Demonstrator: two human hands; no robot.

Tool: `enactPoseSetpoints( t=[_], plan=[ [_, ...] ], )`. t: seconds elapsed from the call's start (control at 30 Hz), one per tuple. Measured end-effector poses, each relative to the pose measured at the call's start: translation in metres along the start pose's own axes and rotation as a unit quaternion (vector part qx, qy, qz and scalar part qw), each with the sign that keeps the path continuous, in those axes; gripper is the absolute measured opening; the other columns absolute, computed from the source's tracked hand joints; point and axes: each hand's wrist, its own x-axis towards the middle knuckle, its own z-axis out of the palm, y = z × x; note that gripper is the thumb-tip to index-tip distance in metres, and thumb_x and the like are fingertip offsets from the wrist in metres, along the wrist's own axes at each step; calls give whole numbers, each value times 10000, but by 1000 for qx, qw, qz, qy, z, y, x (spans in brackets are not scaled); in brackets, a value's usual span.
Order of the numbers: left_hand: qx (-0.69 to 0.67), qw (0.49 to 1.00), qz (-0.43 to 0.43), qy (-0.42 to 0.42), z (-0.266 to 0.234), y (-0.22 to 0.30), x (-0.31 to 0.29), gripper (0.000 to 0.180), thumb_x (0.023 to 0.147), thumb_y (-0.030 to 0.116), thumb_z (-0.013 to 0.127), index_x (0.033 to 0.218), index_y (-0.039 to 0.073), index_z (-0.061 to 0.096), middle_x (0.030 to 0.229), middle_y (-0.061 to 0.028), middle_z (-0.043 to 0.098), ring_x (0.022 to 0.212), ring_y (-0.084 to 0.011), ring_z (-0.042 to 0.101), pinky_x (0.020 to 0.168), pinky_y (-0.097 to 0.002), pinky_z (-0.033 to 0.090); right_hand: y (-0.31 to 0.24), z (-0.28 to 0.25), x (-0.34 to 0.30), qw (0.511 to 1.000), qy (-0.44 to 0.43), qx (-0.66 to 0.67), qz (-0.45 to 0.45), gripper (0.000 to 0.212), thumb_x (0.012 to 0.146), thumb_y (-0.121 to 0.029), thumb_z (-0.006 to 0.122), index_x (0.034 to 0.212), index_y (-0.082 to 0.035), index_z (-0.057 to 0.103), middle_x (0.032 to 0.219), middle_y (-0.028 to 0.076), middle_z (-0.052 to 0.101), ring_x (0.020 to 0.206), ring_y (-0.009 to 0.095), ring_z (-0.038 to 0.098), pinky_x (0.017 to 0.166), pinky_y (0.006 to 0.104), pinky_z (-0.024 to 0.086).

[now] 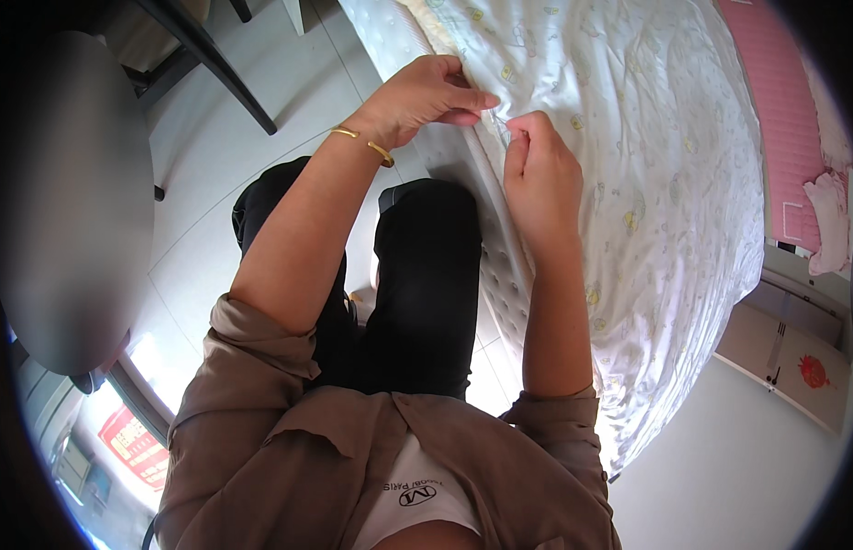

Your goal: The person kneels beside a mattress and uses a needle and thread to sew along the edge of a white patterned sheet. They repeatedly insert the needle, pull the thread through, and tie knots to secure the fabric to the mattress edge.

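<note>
A thin white bed cover [647,174] with a small yellow and green print lies rumpled over a mattress [504,247]. At its left edge my left hand [431,96], with a gold bangle [367,145] on the wrist, pinches the fabric between thumb and fingers. Just to the right, my right hand [548,170] is closed, its thumb and curled fingers gripping the same edge. A short stretch of cloth runs between the two hands. Whatever finer detail lies under the fingertips is too small to make out. Cream-coloured padding [436,32] shows along the edge beyond my left hand.
My knees in black trousers [422,275] are close against the mattress side. Dark chair legs [216,64] stand on the tiled floor [202,206] at the far left. Pink bedding [789,119] lies beyond the bed at right, near a pale cabinet [784,357].
</note>
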Motion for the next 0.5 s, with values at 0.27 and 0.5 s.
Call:
enactPoseSetpoints(
  t=[0.27,0.5],
  plan=[
    [83,995,43,24,0,1,-3,260,786,129,752,974,-9,636,866,-63,670,777,-119,620,780,-250,501,-5,5,1,1000,-2,-25,9,78,872,-84,529,941,-50,543,826,137,643,768,340,622,668,452,480],
    [113,990,80,40,2,2,-6,213,794,106,736,943,-10,637,848,-48,670,755,-104,608,758,-247,490,-9,10,2,1000,11,-23,2,85,857,-67,540,939,-41,541,820,140,645,750,339,626,653,450,483]
  ],
)
